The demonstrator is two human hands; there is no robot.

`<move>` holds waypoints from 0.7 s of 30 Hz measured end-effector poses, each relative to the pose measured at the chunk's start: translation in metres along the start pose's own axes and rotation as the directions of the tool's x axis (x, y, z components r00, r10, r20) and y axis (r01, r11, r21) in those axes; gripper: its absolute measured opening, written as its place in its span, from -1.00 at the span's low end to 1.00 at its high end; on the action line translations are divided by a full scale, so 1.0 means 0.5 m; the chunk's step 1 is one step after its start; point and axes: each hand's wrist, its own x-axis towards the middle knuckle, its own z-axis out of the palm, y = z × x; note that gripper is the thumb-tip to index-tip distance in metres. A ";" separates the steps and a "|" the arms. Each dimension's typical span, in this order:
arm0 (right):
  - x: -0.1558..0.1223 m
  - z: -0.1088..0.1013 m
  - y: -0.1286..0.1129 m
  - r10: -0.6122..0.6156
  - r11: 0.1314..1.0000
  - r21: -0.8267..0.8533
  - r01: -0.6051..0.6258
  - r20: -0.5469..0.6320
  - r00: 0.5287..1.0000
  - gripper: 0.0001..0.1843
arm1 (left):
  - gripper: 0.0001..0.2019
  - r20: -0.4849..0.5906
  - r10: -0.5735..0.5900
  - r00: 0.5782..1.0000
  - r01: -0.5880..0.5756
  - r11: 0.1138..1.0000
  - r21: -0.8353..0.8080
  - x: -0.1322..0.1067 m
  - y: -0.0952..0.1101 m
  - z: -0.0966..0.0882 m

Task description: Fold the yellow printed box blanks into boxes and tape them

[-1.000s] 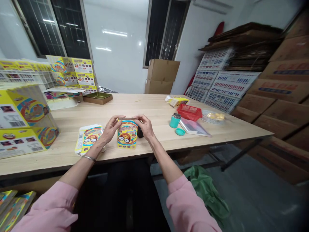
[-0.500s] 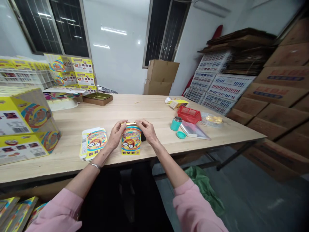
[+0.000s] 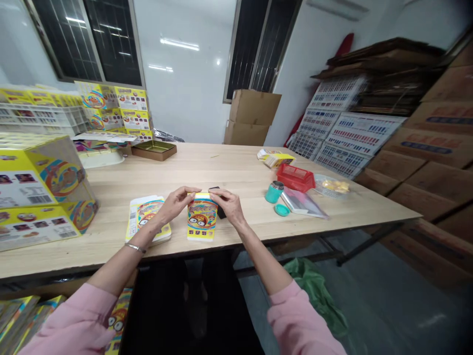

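A small yellow carton (image 3: 202, 219) with a cartoon face in glasses stands at the front of the table. My left hand (image 3: 178, 203) pinches its top left corner between thumb and fingers. On the top right corner, my right hand (image 3: 228, 203) has its fingers closed the same way. A white flap edge shows along the carton's top between the hands. Behind my right hand lies a black object (image 3: 221, 212), mostly covered. Left of my left hand is a stack of flat printed cartons (image 3: 137, 219), partly hidden by my forearm.
Large yellow display boxes (image 3: 35, 197) stand at the table's left. At the right are a teal flask (image 3: 274, 192), its lid (image 3: 282, 210), a red basket (image 3: 295, 178) and a bowl of food (image 3: 334, 186). A brown tray (image 3: 154, 150) sits at the back.
The carton's top had a dark gap half a second ago; a white flap edge now spans it. My fingers stay at its top corners. The view has shifted slightly.
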 end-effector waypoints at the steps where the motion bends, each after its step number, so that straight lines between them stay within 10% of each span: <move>1: -0.002 0.001 0.004 -0.035 0.999 -0.020 0.035 -0.003 0.999 -0.84 | -0.65 0.023 0.001 1.000 -0.002 0.999 0.039 0.000 -0.001 -0.007; 10: -0.024 -0.013 0.035 -0.307 0.936 -0.144 0.321 0.111 0.945 -0.82 | -0.69 0.022 0.178 0.984 -0.178 0.962 0.207 -0.020 -0.045 -0.018; 21: -0.026 -0.011 0.022 -0.336 0.922 -0.175 0.347 0.088 0.938 -0.87 | -0.72 0.134 0.182 0.974 -0.219 0.906 0.363 0.002 0.001 -0.032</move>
